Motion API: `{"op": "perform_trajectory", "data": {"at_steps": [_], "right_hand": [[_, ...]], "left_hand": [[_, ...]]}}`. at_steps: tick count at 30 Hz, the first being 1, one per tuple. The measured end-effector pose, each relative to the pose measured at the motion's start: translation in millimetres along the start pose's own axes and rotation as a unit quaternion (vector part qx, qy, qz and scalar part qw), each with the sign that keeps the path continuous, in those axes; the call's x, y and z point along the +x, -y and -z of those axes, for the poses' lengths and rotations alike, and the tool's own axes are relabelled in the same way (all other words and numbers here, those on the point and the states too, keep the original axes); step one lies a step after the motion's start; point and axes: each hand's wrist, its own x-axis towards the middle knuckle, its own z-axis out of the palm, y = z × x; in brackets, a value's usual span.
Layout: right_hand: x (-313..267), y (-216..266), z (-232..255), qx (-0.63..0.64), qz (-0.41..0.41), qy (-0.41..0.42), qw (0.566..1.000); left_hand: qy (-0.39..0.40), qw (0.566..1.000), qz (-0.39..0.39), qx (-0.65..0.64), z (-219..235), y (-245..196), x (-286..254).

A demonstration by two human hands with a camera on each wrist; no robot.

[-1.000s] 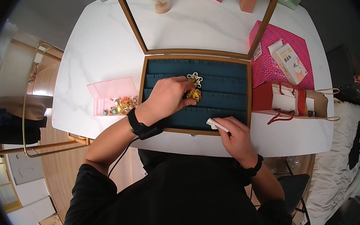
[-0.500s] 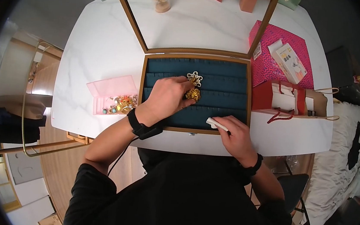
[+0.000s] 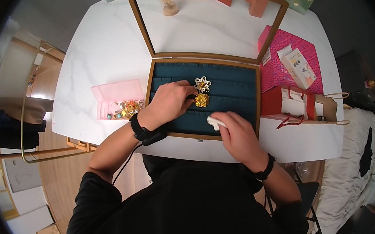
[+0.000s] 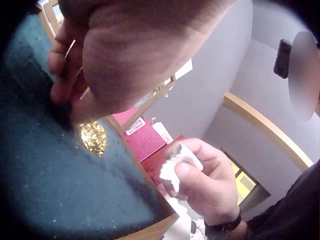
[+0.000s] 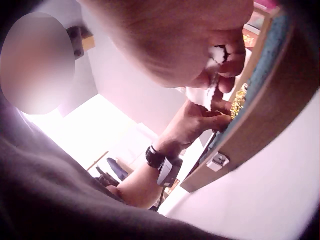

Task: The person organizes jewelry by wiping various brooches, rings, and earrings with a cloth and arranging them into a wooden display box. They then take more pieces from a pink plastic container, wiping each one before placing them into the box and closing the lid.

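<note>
Inside a wooden display case (image 3: 258, 110) lined with dark teal fabric, a crinkled gold ornament (image 3: 201, 101) lies just below a silver flower-shaped ornament (image 3: 202, 84) with a gold centre. My left hand (image 3: 170, 101) pinches the gold ornament by its left edge; its fingertips are partly hidden in the left wrist view. Between thumb and fingers, my right hand (image 3: 239, 138) holds a folded white cloth (image 4: 175, 167) with grey smudges, above the case's lower right part.
The case's glass lid (image 3: 157, 53) stands raised behind it. To the left sits an opened pink box (image 3: 115, 91) of mixed jewellery. On the right are a magenta patterned bag (image 3: 270, 73), a white carton (image 3: 299, 69) and a red gift bag (image 3: 272, 102).
My right hand with the cloth has moved up and left, closer to the gold ornament. The left fingers have drawn slightly left, showing more of both ornaments.
</note>
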Motion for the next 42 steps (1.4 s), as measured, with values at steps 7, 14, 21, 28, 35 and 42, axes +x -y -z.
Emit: {"op": "perform_trajectory", "data": {"at_steps": [7,14,21,28,35,42], "right_hand": [[49,-8,-26,-0.167,0.009,0.027,0.986],[64,-7,-39,-0.260,-0.011,0.050,0.964],[64,-20,-43,-0.260,-0.002,0.068,0.963],[61,-26,-45,-0.209,0.005,0.054,0.976],[61,-27,-42,-0.193,0.015,0.058,0.979],[63,-26,-42,-0.198,0.026,0.076,0.977]], "left_hand": [[-0.023,0.999,-0.008,-0.036,-6,7,1],[-0.020,0.997,0.012,-0.069,-13,11,5],[-0.027,0.996,0.011,-0.087,-17,14,6],[-0.015,0.997,0.022,-0.078,-19,17,11],[0.011,0.993,0.086,-0.078,-19,14,15],[0.008,0.993,0.089,-0.081,-22,19,17]]}}
